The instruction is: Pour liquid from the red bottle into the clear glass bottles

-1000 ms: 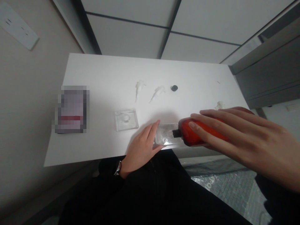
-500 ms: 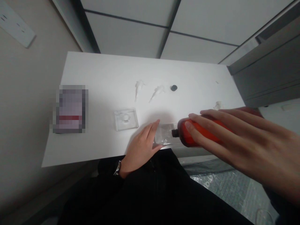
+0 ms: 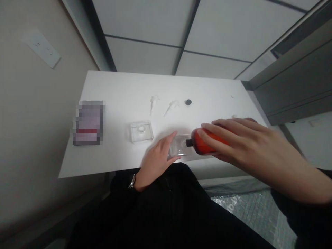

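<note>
My left hand (image 3: 157, 155) has its thumb and fingers round the left end of a clear plastic container (image 3: 177, 147) near the table's front edge. My right hand (image 3: 241, 138) is wrapped over a red-orange bottle (image 3: 204, 141), tipped nearly on its side. The bottle's dark neck points left over the container. Whether liquid flows from it I cannot make out. Left of the container lies a clear square piece with a round raised ring (image 3: 141, 135). A small dark cap (image 3: 188, 102) lies behind the container.
Two small white pieces with thin tails (image 3: 155, 104) lie on the white table (image 3: 116, 93). A blurred-out rectangular item (image 3: 89, 121) sits at the left edge. A wall with a socket (image 3: 44, 48) stands left, and panelled doors (image 3: 145, 55) stand behind.
The view has shifted. My right hand and the bottle have moved a little left, with the neck further over the container. My left hand keeps its hold on the container.
</note>
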A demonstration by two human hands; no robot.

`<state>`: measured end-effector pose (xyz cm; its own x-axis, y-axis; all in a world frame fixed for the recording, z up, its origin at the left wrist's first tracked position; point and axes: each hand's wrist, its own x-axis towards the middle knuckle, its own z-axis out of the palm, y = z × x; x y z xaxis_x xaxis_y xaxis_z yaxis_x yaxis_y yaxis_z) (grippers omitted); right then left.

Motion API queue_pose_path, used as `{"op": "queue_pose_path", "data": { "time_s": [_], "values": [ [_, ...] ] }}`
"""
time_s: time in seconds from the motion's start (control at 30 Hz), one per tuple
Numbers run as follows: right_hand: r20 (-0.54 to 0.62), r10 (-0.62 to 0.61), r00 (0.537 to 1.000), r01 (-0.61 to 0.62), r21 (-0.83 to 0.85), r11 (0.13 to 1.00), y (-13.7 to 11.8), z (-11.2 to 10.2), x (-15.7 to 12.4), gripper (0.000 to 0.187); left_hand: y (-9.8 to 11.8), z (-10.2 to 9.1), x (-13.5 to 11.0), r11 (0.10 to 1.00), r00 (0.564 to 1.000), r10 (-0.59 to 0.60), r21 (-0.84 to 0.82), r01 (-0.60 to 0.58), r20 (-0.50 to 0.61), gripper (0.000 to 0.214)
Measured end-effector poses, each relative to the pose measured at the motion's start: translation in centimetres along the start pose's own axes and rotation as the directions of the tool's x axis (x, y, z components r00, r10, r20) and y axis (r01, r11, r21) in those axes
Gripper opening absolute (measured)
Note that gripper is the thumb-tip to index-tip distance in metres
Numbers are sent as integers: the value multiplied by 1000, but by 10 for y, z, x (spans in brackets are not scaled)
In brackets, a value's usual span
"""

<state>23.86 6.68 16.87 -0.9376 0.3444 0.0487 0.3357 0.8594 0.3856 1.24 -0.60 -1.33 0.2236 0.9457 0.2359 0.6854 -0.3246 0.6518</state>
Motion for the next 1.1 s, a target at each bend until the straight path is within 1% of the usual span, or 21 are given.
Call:
{"op": "queue_pose_path", "data": {
  "time_s": [0.03, 0.1, 0.13, 0.2, 0.27, 0.33, 0.4, 0.43, 0.47, 0.5, 0.57, 0.6, 0.63, 0.67, 0.7, 0.77, 0.93, 1.03, 1.1],
  "values": [
    [-8, 20, 1000, -19, 22, 1000, 0, 5, -3, 34, -1, 0, -1, 1000, 1000, 27, -4, -27, -12, 83],
    [-25, 63, 998, -60, 95, 994, 1, 17, -11, 39, -2, 2, -2, 998, 997, 66, 11, -66, -28, 66],
    [-36, 86, 996, -80, 145, 986, 1, 24, -15, 44, -3, 2, -2, 997, 997, 71, 26, -70, -31, 61],
    [-61, 158, 985, -137, 261, 956, 1, 39, -24, 52, -5, 4, -3, 997, 997, 63, 47, -62, -36, 58],
    [-66, 266, 962, -220, 393, 893, -1, 55, -34, 59, -4, 4, -3, 997, 997, 63, 52, -60, -54, 58],
    [-57, 392, 918, -300, 545, 783, -5, 71, -44, 66, 0, 2, -3, 994, 992, 89, 74, -82, -88, 59],
    [-53, 521, 852, -347, 687, 639, -12, 90, -53, 72, 6, -1, -2, 985, 984, 133, 130, -117, -116, 61],
    [-64, 585, 809, -346, 752, 561, -16, 101, -57, 74, 10, -4, -2, 977, 980, 153, 165, -132, -126, 64],
    [-72, 653, 754, -331, 817, 472, -20, 112, -59, 76, 14, -6, -1, 970, 976, 169, 199, -140, -136, 68],
    [-66, 709, 702, -300, 876, 378, -25, 123, -61, 76, 19, -9, 0, 963, 973, 177, 229, -141, -146, 73],
    [-4, 803, 596, -206, 966, 158, -33, 147, -59, 77, 27, -15, 4, 949, 971, 183, 286, -134, -153, 82],
    [35, 829, 559, -164, 984, 70, -37, 158, -56, 79, 30, -18, 7, 939, 971, 189, 315, -136, -144, 83],
    [68, 867, 494, -123, 992, -8, -40, 168, -51, 81, 33, -22, 10, 928, 973, 195, 343, -144, -121, 82],
    [100, 886, 454, -89, 994, -66, -42, 177, -45, 84, 35, -25, 14, 917, 975, 201, 368, -154, -92, 81],
    [124, 890, 440, -62, 992, -107, -43, 184, -38, 86, 37, -28, 18, 905, 977, 203, 392, -163, -62, 80],
    [133, 888, 441, -20, 990, -139, -44, 192, -23, 89, 38, -34, 26, 884, 981, 195, 437, -169, -14, 82],
    [87, 880, 468, 18, 994, -108, -37, 196, 4, 86, 35, -49, 46, 828, 988, 149, 542, -143, 34, 81],
    [75, 872, 484, -1, 996, -85, -32, 194, 9, 80, 31, -55, 58, 808, 991, 126, 575, -128, 43, 82],
    [61, 871, 487, -22, 998, -58, -29, 193, 8, 79, 28, -59, 66, 806, 993, 109, 582, -111, 38, 83]
  ]
}}
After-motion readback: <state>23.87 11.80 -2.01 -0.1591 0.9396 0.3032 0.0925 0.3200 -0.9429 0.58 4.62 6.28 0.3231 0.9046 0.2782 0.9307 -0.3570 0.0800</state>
